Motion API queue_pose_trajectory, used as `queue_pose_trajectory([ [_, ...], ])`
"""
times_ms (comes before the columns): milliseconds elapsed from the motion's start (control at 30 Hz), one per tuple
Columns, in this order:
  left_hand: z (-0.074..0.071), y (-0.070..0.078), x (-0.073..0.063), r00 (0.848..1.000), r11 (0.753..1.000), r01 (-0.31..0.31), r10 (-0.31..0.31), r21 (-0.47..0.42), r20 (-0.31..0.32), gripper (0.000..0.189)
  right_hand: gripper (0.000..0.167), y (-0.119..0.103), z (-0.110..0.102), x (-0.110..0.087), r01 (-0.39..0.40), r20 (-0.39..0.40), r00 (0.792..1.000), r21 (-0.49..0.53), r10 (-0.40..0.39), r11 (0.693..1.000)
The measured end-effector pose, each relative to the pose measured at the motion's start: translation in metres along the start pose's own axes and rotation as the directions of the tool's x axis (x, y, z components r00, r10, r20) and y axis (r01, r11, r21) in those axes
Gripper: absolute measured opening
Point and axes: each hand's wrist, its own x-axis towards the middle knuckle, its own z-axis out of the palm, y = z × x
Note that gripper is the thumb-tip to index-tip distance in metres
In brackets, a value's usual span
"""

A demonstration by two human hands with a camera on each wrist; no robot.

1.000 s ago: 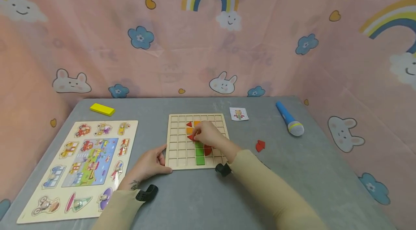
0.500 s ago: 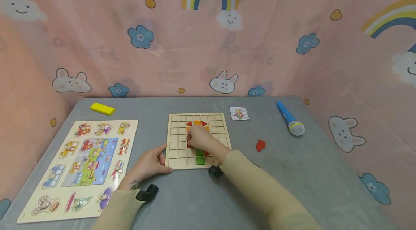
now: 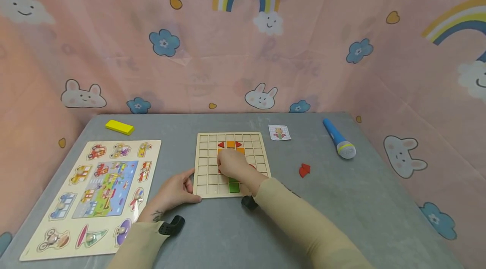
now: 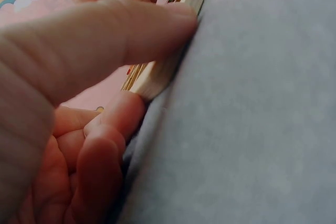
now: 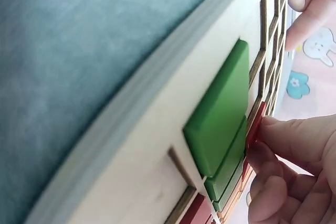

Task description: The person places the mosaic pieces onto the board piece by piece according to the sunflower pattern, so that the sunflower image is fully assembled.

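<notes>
In the head view, a square wooden grid board (image 3: 206, 180) lies mid-table with red, orange and green tiles set in its cells. My left hand (image 3: 176, 188) grips its near left corner, thumb along the front edge and fingers at the left side, as the left wrist view confirms. Over the board's middle, my right hand (image 3: 233, 163) covers several cells. The right wrist view shows its thumb and fingers pinching a small red tile (image 5: 256, 123) at the grid, just beyond a green tile (image 5: 218, 114). Orange tiles (image 3: 230, 144) show past the knuckles.
Right of the board lie loose red tiles (image 3: 305, 170), a small printed pattern card (image 3: 279, 132) and a blue toy microphone (image 3: 339, 139). To the left are a large peg puzzle (image 3: 155, 150) and a yellow block (image 3: 120, 127). A pink patterned cloth hangs behind the table.
My right hand has shifted slightly left and nearer over the board, uncovering the red and orange tiles at the top and covering the middle cells. My left hand stays at the corner.
</notes>
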Motion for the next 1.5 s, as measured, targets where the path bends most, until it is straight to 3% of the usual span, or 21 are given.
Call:
queue_pose_trajectory([
  [200,0.0,0.001,0.0,1.0,1.0,0.003,-0.002,0.013,-0.005,0.094,0.022,0.0,-0.001,-0.002,-0.023,-0.023,0.999,0.006,0.023,1.0],
  [300,0.0,0.002,0.0,1.0,1.0,0.007,-0.007,0.01,0.001,0.094,0.011,0.005,-0.011,-0.008,-0.031,-0.063,0.997,0.039,0.033,0.999],
  [400,0.0,0.001,0.0,1.0,1.0,0.01,-0.01,0.004,-0.001,0.093,0.016,0.022,-0.027,-0.015,-0.054,-0.113,0.992,0.096,0.064,0.994],
  [567,0.0,0.0,0.001,1.0,1.0,0.01,-0.01,0.001,-0.003,0.094,0.024,0.082,-0.05,-0.034,-0.135,-0.163,0.974,0.143,0.158,0.981],
  [767,-0.001,-0.001,0.0,1.0,1.0,-0.002,0.002,0.001,-0.002,0.095,0.027,0.162,-0.058,-0.067,-0.377,-0.036,0.923,0.108,0.382,0.92],
  [833,-0.001,-0.001,0.0,1.0,1.0,-0.006,0.006,-0.001,0.0,0.094,0.027,0.178,-0.057,-0.078,-0.393,0.006,0.919,0.093,0.395,0.915],
  [867,0.0,-0.001,-0.001,1.0,1.0,-0.008,0.008,-0.002,0.001,0.094,0.026,0.184,-0.056,-0.083,-0.377,0.014,0.926,0.079,0.377,0.923],
  [1033,0.001,0.0,-0.001,1.0,1.0,-0.004,0.004,-0.019,0.002,0.094,0.026,0.194,-0.049,-0.096,-0.299,-0.01,0.954,0.062,0.3,0.952],
  [1267,0.001,0.0,-0.001,1.0,1.0,0.01,-0.01,-0.02,0.001,0.093,0.023,0.198,-0.046,-0.098,-0.371,0.033,0.928,0.032,0.37,0.928],
  [1500,0.0,0.0,0.0,1.0,1.0,0.014,-0.014,-0.003,-0.001,0.094,0.013,0.2,-0.049,-0.109,-0.361,0.085,0.93,0.01,0.359,0.933],
])
